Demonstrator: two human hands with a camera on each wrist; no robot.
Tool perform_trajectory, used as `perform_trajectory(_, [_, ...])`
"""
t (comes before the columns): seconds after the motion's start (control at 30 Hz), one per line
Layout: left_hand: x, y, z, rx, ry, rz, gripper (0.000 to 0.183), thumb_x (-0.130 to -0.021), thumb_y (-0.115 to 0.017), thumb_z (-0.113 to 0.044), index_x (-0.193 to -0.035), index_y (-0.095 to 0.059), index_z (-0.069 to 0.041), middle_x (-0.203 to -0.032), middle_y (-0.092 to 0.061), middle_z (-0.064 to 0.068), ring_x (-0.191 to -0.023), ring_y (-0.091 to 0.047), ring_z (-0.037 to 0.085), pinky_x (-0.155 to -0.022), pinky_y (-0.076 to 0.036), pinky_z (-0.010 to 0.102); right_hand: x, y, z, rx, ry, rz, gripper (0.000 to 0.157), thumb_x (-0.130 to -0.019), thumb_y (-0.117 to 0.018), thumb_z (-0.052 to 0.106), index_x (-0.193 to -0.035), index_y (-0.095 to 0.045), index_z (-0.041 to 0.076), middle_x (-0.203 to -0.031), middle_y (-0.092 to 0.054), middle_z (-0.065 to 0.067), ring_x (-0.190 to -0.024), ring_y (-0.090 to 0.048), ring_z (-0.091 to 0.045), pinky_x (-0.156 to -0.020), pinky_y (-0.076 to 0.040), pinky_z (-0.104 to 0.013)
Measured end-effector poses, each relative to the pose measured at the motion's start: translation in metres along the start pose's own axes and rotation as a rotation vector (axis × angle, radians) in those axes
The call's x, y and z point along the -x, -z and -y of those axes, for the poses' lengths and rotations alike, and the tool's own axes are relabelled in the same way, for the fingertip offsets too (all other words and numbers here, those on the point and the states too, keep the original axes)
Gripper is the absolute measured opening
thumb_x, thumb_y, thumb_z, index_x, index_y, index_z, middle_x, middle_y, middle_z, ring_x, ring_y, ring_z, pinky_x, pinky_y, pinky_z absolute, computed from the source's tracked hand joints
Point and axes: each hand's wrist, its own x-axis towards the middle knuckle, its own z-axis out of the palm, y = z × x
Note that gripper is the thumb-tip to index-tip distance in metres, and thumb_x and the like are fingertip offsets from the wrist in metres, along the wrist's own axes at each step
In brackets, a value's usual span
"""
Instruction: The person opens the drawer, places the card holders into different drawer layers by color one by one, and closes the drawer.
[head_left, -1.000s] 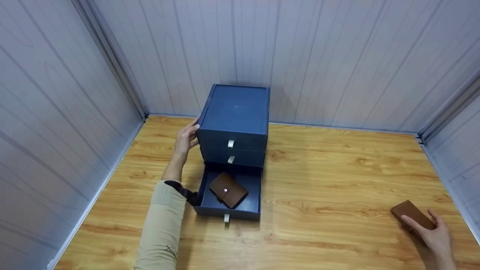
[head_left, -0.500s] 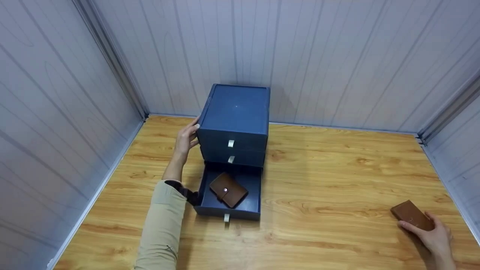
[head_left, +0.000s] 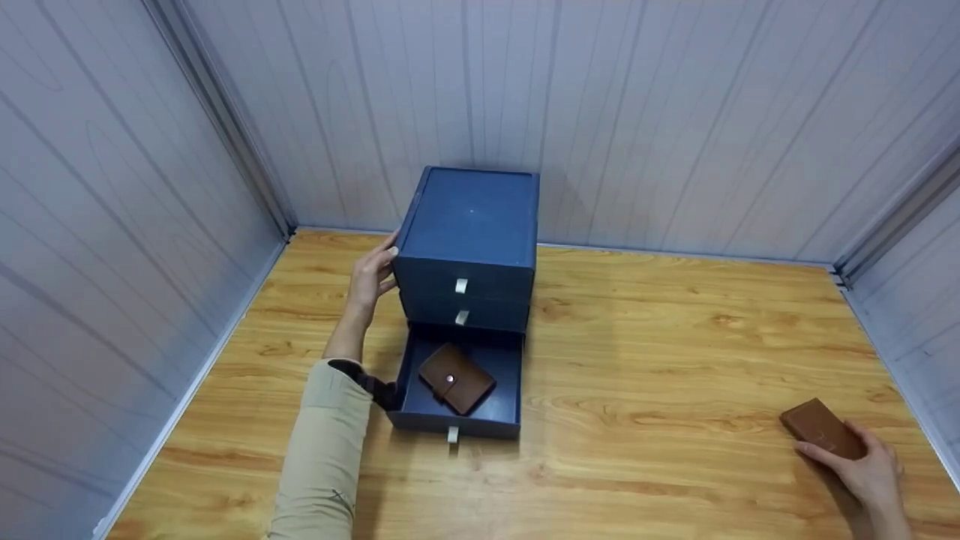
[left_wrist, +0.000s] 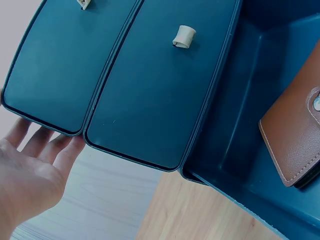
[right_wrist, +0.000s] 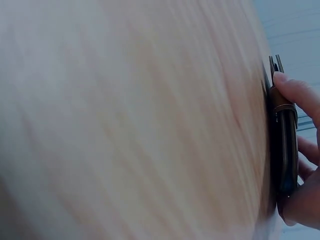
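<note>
My left hand rests against the left side of a dark blue drawer cabinet, its fingers fairly straight along the wall in the left wrist view. The bottom drawer is pulled out, and a brown snap wallet lies tilted inside it. At the far right of the head view, my right hand grips a second brown wallet between thumb and fingers, close over the table. Edge-on in the right wrist view, this wallet shows a strap around its dark pages.
Two upper drawers with pale pull tabs are closed. Wood-patterned tabletop stretches between the cabinet and my right hand. Light panel walls enclose the back and both sides.
My right thumb has slid from the wallet's top face to its near edge, and the wallet has turned slightly. The left hand, cabinet and drawer stay put.
</note>
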Motion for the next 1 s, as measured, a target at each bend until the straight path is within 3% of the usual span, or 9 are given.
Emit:
perform_trajectory(0.1, [0.003,-0.005,-0.005,-0.022,0.012,-0.014,0.049,-0.084,-0.052,-0.029,-0.131,-0.046,-0.016,-0.129,-0.046,0.014,-0.115,-0.045,0.024,-0.089,-0.039,0.039,0.001,-0.001,0.000,-0.004,-0.012,-0.015,0.093,-0.074,-0.069,0.037,-0.136,-0.017,-0.008,-0.130,-0.015,-0.040,-0.115,-0.012,-0.055,-0.088,-0.012,-0.059])
perform_trajectory(0.13, [0.014,-0.014,-0.020,-0.067,0.034,-0.041,0.049,-0.086,-0.049,-0.024,-0.133,-0.042,-0.012,-0.130,-0.043,0.017,-0.117,-0.043,0.025,-0.091,-0.037,0.041,0.001,-0.001,0.000,-0.008,-0.024,-0.018,0.094,-0.074,-0.069,0.038,-0.137,-0.017,-0.008,-0.130,-0.014,-0.040,-0.115,-0.011,-0.054,-0.087,-0.013,-0.059])
perform_trajectory(0.33, [0.021,-0.021,-0.034,-0.054,0.076,-0.050,0.046,-0.090,-0.042,-0.016,-0.135,-0.038,-0.006,-0.130,-0.041,0.021,-0.118,-0.041,0.028,-0.092,-0.035,0.042,0.001,-0.002,0.001,-0.033,-0.089,-0.042,0.096,-0.072,-0.069,0.041,-0.137,-0.018,-0.006,-0.131,-0.012,-0.039,-0.116,-0.011,-0.051,-0.086,-0.015,-0.059])
perform_trajectory(0.5, [0.020,-0.020,-0.034,-0.052,0.082,-0.053,0.045,-0.091,-0.041,-0.015,-0.135,-0.038,-0.006,-0.131,-0.041,0.020,-0.118,-0.041,0.029,-0.092,-0.035,0.042,0.000,-0.003,0.003,-0.054,-0.111,-0.048,0.095,-0.072,-0.069,0.042,-0.137,-0.020,-0.006,-0.133,-0.013,-0.037,-0.117,-0.013,-0.050,-0.088,-0.018,-0.057])
perform_trajectory(0.7, [0.020,-0.020,-0.032,-0.053,0.074,-0.054,0.047,-0.089,-0.043,-0.017,-0.135,-0.038,-0.007,-0.132,-0.040,0.018,-0.119,-0.041,0.027,-0.092,-0.035,0.041,0.003,-0.006,0.006,-0.067,-0.126,-0.061,0.093,-0.072,-0.069,0.042,-0.137,-0.023,-0.006,-0.132,-0.021,-0.034,-0.113,-0.025,-0.046,-0.082,-0.029,-0.051])
perform_trajectory(1.0, [0.021,-0.018,-0.032,-0.060,0.074,-0.063,0.046,-0.090,-0.043,-0.018,-0.134,-0.040,-0.008,-0.130,-0.042,0.019,-0.117,-0.042,0.028,-0.092,-0.035,0.042,0.008,-0.012,0.018,-0.059,-0.111,-0.045,0.093,-0.073,-0.069,0.042,-0.137,-0.022,-0.006,-0.131,-0.019,-0.035,-0.111,-0.025,-0.047,-0.083,-0.028,-0.053])
